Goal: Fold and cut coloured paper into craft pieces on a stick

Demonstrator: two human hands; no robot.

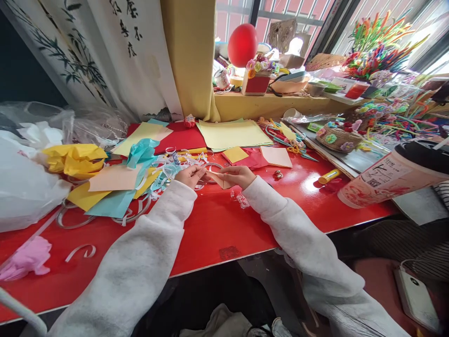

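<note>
Both my hands meet over the middle of the red table [217, 224]. My left hand [189, 176] and my right hand [237, 176] pinch the two ends of a small folded piece of pale peach paper [216, 179], held just above the tabletop. Fingers of both hands are closed on it. White sleeves cover both arms. Loose sheets of coloured paper lie just beyond the hands: a yellow square [235, 154], a peach sheet [276, 156] and a stack of pale yellow sheets [233, 134].
A heap of coloured paper and white curled strips [115, 180] lies at left beside clear plastic bags [24, 187]. A glue stick [329, 176] and a large drink cup [389, 175] sit at right. A basket with flowers [338, 138], pipe cleaners [379, 42] and a red balloon [242, 44] stand behind.
</note>
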